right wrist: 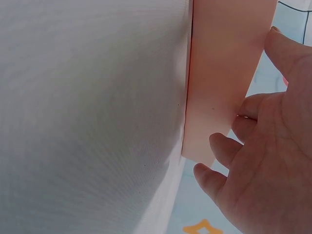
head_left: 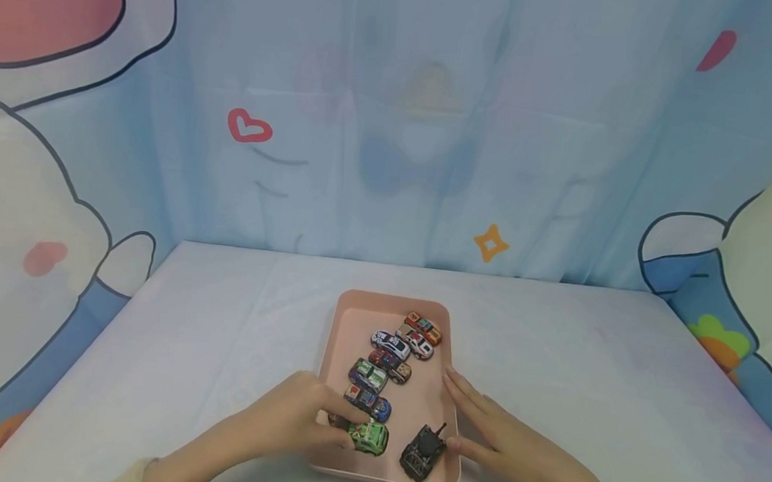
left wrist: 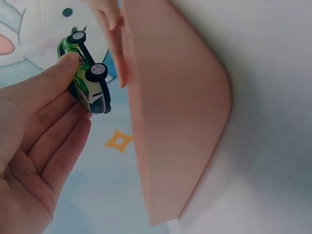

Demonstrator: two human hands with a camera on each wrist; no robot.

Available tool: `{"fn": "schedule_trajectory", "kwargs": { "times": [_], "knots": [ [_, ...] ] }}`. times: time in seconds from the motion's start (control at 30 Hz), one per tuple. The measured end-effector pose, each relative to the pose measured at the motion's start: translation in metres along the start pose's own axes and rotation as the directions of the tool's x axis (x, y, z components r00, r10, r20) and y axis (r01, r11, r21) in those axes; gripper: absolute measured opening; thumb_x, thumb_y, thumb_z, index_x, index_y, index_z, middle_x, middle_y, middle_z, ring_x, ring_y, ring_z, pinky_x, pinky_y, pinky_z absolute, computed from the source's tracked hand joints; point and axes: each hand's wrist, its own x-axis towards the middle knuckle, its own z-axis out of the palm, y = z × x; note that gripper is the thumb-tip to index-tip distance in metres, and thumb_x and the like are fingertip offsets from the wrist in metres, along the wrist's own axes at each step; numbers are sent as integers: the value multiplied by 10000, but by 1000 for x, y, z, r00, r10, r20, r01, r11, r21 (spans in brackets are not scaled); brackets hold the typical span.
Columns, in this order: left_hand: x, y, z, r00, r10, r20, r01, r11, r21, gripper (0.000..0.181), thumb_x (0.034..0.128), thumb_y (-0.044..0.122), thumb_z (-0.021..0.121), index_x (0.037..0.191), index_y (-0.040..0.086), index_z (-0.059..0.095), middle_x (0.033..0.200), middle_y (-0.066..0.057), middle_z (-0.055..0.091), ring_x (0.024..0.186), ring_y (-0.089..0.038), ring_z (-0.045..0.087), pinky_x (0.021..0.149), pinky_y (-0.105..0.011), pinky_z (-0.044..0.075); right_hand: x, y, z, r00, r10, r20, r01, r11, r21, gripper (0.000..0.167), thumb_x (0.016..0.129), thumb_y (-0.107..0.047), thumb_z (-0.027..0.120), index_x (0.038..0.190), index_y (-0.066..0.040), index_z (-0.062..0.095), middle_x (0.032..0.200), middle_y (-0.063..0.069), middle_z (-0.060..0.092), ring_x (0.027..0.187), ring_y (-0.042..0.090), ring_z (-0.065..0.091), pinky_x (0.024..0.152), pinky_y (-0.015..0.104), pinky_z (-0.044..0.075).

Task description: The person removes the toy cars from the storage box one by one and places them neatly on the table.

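Note:
My left hand (head_left: 295, 421) pinches a green toy car (head_left: 369, 437) between thumb and fingers over the near left part of a pink tray (head_left: 346, 461). In the left wrist view the car (left wrist: 87, 73) is tipped on end, wheels facing the tray's outer wall. The fingers of my right hand (head_left: 513, 444) are extended along the tray's right rim and touch it. Close to that hand, inside the tray, a black toy tank (head_left: 423, 453) lies at the near right corner. A blue toy car (head_left: 368, 402) sits just beyond the green one.
Several more toy cars run diagonally to the tray's far right, among them a green-and-white car (head_left: 368, 375), a black-and-white car (head_left: 391, 344) and an orange car (head_left: 423, 328). The tray stands on a white-covered table (head_left: 234, 335). A blue cartoon curtain (head_left: 414, 220) hangs behind.

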Motion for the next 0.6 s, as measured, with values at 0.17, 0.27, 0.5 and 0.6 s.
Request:
{"fn": "schedule_trajectory", "kwargs": {
  "times": [0.17,0.27,0.5,0.6],
  "knots": [
    [-4,-6,-18,997,25,-69,-24,1000,13,279,867,142,892,1123,47,836,1086,-43,807,894,-75,771,708,-171,596,1,0,0,1000,0,8,0,1000,11,801,1086,-400,634,1677,2,273,1740,250,207,1522,540,313,1172,776,265],
    [-8,-15,-27,994,10,-113,-13,1000,-21,292,878,122,878,1139,5,819,1097,-72,803,1012,-190,787,835,-241,635,1,1,1,1000,-1,6,1,1000,7,800,1085,-400,635,1675,5,278,1739,250,213,1520,539,317,1173,774,264],
    [-25,-48,-50,962,-217,-168,173,955,-239,305,912,72,851,1173,-69,780,1099,-152,798,1010,-277,788,879,-320,646,1,0,1,1000,11,7,-11,1000,5,803,1083,-411,633,1676,-1,281,1741,244,212,1522,536,316,1178,767,257],
    [-35,-65,-56,930,-314,-191,258,928,-270,317,922,64,841,1187,-91,763,1109,-184,791,1021,-318,782,877,-361,652,2,0,0,1000,21,13,-21,1000,11,806,1081,-419,633,1677,-4,282,1741,245,210,1521,537,317,1180,772,252]
  ]
}}
